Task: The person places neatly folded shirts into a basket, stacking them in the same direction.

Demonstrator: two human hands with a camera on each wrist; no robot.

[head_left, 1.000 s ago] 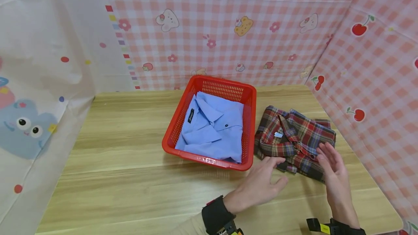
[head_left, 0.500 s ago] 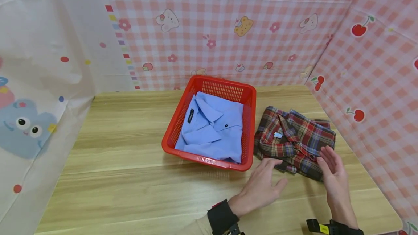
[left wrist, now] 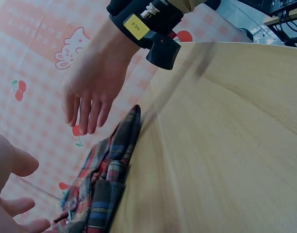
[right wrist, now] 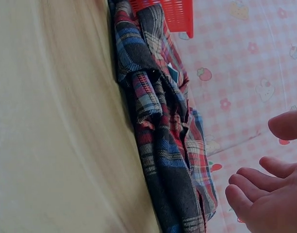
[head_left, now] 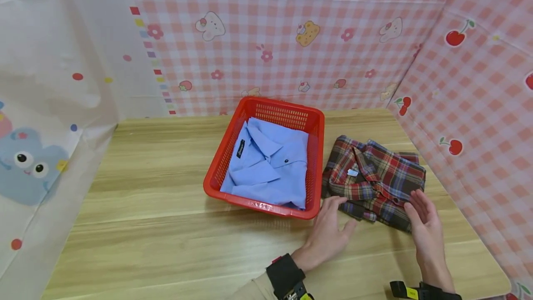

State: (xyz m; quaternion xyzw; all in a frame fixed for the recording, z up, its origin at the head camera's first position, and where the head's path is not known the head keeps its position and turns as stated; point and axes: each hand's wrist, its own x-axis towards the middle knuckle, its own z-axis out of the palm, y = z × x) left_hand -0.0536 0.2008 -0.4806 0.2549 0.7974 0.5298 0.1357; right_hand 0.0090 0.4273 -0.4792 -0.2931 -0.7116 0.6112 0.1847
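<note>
A folded plaid shirt (head_left: 391,170) in red, blue and dark check lies on the table to the right of a red basket. Its collar and a small white label face up. My left hand (head_left: 330,231) hovers by the shirt's near left corner, close to the basket, fingers loosely spread. At the near right corner is my right hand (head_left: 428,230), fingers relaxed and palm turned inward. Neither hand holds anything. In the right wrist view, a gap shows between the right hand (right wrist: 270,199) and the plaid shirt (right wrist: 163,131).
The red plastic basket (head_left: 216,177) holds a folded light blue shirt (head_left: 266,165) with a dark collar label. Pink checked cloth (head_left: 266,22) hangs behind the wooden table (head_left: 145,226) and along its right side. A pale printed sheet (head_left: 62,82) hangs on the left.
My left hand has shifted a little left and forward, closer to the basket's near right corner. The right hand has hardly moved. Both shirts and the basket stay in place.
</note>
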